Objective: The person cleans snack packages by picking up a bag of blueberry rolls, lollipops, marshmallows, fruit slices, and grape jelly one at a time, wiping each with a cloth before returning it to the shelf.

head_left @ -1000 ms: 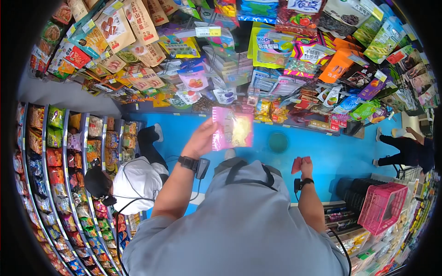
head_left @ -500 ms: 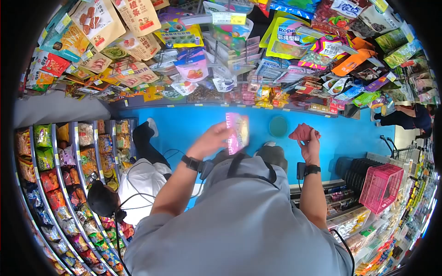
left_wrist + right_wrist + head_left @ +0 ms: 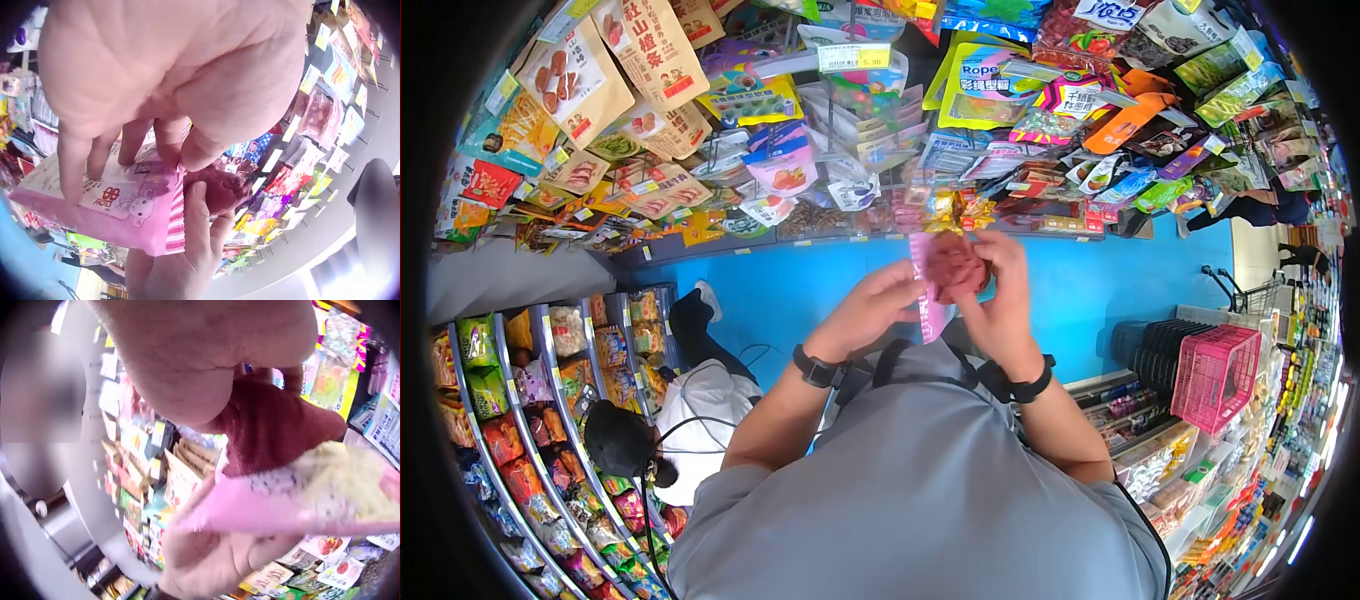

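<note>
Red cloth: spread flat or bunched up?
Bunched up. The head view shows the cloth as a crumpled wad in the right hand, beside the pink packet.

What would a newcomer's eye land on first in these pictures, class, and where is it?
Probably the pink packet at the centre, gripped by the left hand, with the right hand holding a dark red cloth up to it. Behind them spreads the vivid blue floor, below rows of colourful hanging bags. A bright pink basket stands out at the right.
</note>
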Motion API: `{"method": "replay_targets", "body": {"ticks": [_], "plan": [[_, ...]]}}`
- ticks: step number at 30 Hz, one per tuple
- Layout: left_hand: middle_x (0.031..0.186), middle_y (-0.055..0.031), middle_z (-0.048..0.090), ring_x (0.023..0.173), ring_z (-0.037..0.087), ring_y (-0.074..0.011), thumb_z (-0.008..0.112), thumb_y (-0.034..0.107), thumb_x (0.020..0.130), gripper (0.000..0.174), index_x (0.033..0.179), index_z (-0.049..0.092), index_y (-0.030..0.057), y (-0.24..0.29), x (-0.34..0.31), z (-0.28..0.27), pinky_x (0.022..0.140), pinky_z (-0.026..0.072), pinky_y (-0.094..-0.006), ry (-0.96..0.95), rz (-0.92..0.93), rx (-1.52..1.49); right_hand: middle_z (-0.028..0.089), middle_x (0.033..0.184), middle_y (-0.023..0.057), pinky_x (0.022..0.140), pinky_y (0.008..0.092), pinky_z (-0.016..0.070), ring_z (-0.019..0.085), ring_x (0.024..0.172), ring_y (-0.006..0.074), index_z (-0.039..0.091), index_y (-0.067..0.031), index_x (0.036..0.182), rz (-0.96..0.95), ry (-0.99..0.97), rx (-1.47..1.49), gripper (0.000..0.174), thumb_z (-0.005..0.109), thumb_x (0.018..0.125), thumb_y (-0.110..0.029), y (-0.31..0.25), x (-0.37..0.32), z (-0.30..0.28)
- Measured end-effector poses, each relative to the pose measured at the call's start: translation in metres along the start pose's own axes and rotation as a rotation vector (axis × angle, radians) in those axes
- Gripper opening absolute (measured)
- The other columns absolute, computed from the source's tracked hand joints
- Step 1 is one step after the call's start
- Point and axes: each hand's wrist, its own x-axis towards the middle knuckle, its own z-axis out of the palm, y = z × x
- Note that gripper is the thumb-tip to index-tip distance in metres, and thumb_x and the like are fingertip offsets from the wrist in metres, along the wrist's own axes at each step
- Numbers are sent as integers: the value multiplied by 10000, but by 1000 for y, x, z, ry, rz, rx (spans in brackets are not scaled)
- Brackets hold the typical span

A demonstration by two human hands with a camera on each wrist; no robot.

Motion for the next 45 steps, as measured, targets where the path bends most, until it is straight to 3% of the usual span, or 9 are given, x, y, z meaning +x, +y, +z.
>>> {"method": "replay_targets", "body": {"ticks": [2,6,12,17,25,29,34,42,45], "plan": [[1400,-53,655,1283,642,-167,555,173,1141,318,1432,601,53,3,-2,7,1024,582,-385,15,31,-30,567,1403,236,1015,490,545,615,1255,380,453,-75,1383,-107,84,-78,661,825,844,9,-6,-8,12],[1331,-32,670,1220,657,-142,559,215,1138,289,1369,631,56,5,-1,10,997,577,-348,0,135,-78,543,1457,198,1042,483,546,584,1320,404,681,-100,1315,-221,-84,-164,551,814,809,75,-17,2,6],[1290,-34,684,1193,661,-133,561,217,1137,265,1316,661,50,21,-13,11,994,580,-345,-19,106,16,581,1465,180,1061,447,546,598,1340,382,741,-98,1324,215,-144,-35,472,736,876,52,3,17,-18],[1328,-51,675,1231,646,-145,557,167,1131,295,1383,643,40,32,-12,6,1068,539,-360,-35,102,209,598,1425,161,1054,471,513,586,1263,363,748,-123,1361,-52,-81,-170,491,778,876,-55,-43,38,-2],[1410,-99,641,1258,634,-171,523,124,1146,347,1477,568,31,45,-39,24,1084,520,-400,-81,231,-271,631,1390,156,1024,472,507,595,1196,368,781,-104,1255,-87,-135,-149,368,800,888,-79,-32,26,21],[1362,-124,665,1240,661,-212,491,150,1165,211,1324,579,42,41,-28,22,1060,556,-386,102,310,-237,639,1442,157,987,463,519,627,1210,356,712,-103,1302,-286,-111,-63,475,838,844,-81,-46,22,22],[1319,-133,674,1179,696,-236,478,196,1179,155,1200,553,62,40,-27,22,1017,586,-395,36,328,-379,593,1530,158,1024,490,527,613,1282,380,660,-126,1337,-388,-184,-196,622,913,769,-144,-54,15,36],[1368,-134,657,1286,648,-239,479,205,1178,200,1256,572,46,31,-25,15,1122,528,-471,27,353,-416,609,1396,202,1077,466,540,625,1237,412,687,-89,1415,87,-207,-105,600,862,841,-73,-7,16,7],[1391,-135,649,1284,650,-241,486,208,1176,207,1273,575,48,33,-30,21,1134,521,-470,25,327,-430,613,1409,238,1102,442,520,645,1255,388,578,0,1482,125,93,-13,612,810,921,-78,4,10,9]]}}
